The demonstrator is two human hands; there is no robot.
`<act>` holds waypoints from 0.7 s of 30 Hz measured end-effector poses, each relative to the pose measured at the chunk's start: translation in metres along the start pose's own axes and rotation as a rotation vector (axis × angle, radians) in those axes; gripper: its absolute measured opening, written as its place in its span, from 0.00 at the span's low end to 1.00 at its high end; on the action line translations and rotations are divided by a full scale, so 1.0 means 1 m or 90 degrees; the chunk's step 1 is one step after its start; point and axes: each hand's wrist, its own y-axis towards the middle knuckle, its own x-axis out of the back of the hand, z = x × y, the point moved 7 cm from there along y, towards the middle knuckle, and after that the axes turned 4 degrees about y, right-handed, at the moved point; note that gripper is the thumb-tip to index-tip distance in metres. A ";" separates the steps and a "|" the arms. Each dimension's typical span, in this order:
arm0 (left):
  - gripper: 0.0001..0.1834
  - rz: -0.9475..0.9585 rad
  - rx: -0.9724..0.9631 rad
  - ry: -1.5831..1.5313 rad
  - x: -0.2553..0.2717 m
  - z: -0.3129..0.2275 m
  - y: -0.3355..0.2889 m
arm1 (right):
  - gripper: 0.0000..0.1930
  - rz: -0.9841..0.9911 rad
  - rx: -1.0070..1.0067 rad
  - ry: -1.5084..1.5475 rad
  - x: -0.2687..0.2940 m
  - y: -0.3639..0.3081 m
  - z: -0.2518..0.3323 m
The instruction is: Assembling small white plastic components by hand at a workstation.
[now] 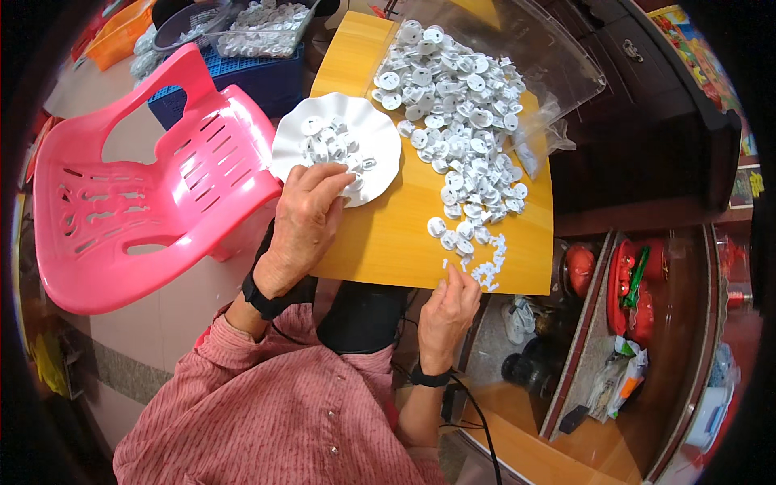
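My left hand (310,212) reaches over the white wavy-rimmed plate (383,144). Its fingers are closed at a white round plastic piece (353,185) near the plate's right side. Several more such pieces (330,141) lie heaped on the plate. At the table's near edge, my right hand (449,309) has its thumb and fingers drawn together beside a scatter of tiny white pegs (487,271). One peg (444,263) lies by its fingertips; whatever is between them is too small to make out.
A large pile of white round plastic pieces (461,97) covers much of the yellow table (364,259), with a clear plastic bin (558,56) tipped behind it. A pink chair (162,186) stands at the left. Open shelves (598,323) are at the right; a black cable (483,412) hangs by my right wrist.
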 end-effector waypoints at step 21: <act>0.18 0.292 -0.113 -0.069 -0.120 -0.085 -0.012 | 0.18 0.118 0.037 -0.012 -0.002 0.000 0.006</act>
